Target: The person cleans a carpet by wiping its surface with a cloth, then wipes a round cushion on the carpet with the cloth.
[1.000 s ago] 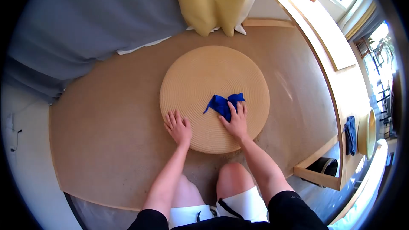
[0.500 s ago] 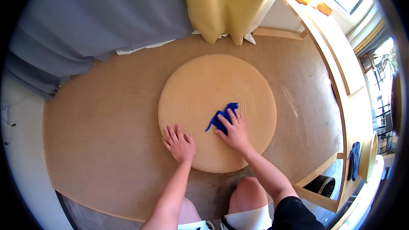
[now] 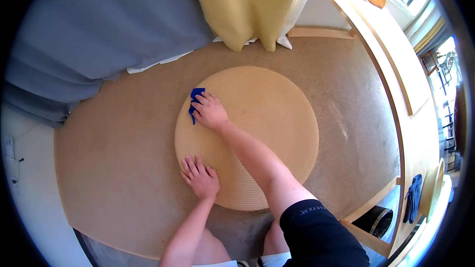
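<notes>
A round tan woven pouf [image 3: 267,113] with concentric ridges stands in front of my knees. Under the fingers of my right hand [image 3: 212,112] lies a crumpled blue cloth [image 3: 197,92], pressed to the pouf's upper left edge. The palm hides part of the cloth, and its loose tail hangs toward me. My left hand [image 3: 202,178] rests flat at the pouf's lower left rim, fingers spread, with nothing in it.
Brown carpet [image 3: 118,158] surrounds the pouf. Grey-blue curtain [image 3: 114,20] and yellow curtain [image 3: 247,5] hang at the back. Along the right runs a wooden shelf unit [image 3: 415,138], with a folded dark blue cloth [image 3: 413,198] and a black bin [image 3: 380,221].
My right hand has swept the blue cloth from near the pouf's middle to its upper left edge. My left hand stays at the lower left rim. The view has shifted slightly.
</notes>
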{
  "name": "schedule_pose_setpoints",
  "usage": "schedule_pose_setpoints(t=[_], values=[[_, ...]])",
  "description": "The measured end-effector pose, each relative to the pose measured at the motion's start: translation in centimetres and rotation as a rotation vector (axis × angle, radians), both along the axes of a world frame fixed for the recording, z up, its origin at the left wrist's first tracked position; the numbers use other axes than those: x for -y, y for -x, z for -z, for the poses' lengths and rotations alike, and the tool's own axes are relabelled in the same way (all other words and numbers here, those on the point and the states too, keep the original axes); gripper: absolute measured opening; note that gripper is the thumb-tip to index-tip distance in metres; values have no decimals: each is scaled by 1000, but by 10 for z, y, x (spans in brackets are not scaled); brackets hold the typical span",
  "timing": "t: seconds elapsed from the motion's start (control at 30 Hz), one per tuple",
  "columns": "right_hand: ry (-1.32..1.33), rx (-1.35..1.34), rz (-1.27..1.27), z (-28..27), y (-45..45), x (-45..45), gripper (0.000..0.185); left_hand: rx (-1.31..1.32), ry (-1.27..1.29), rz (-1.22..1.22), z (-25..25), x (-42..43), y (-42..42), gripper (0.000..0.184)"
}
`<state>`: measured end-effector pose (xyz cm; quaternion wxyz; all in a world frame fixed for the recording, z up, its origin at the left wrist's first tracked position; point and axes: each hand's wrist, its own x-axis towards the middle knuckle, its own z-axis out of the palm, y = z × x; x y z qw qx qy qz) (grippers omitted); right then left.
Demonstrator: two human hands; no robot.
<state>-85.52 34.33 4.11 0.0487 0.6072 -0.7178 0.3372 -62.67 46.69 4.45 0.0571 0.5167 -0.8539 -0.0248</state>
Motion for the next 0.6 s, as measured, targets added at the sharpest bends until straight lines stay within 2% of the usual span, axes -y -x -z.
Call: schedule_pose_setpoints(t=[0.17, 0.23, 0.3, 0.33, 0.37, 0.4, 0.43, 0.5, 0.53, 0.6], values=[[-50, 8, 11, 10, 12, 3, 31, -115, -44, 123, -8, 14, 41, 61], [49, -98, 9, 22, 37, -6, 25, -123, -44, 184, -6, 13, 60, 60], [-312, 181, 254, -19, 87, -39, 19, -22, -15, 130, -9, 9, 65, 59], [-136, 77, 348, -3, 116, -59, 12, -8, -25, 125, -9, 7, 60, 59], [-191, 24, 343, -17, 150, -83, 12, -20, -17, 129, -8, 9, 62, 59], [8, -115, 407, -2, 182, -103, 13, -35, -10, 135, -8, 11, 63, 59], [-102, -23, 491, -14, 208, -124, 16, -39, -12, 132, -8, 12, 65, 59], [-213, 64, 780, -3, 254, -154, 17, -43, -16, 119, -10, 9, 65, 58], [-214, 62, 783, -4, 257, -160, 17, -44, -18, 122, -9, 9, 65, 58], [-39, -40, 843, -21, 255, -166, 19, -56, 35, 128, -9, 8, 65, 58]])
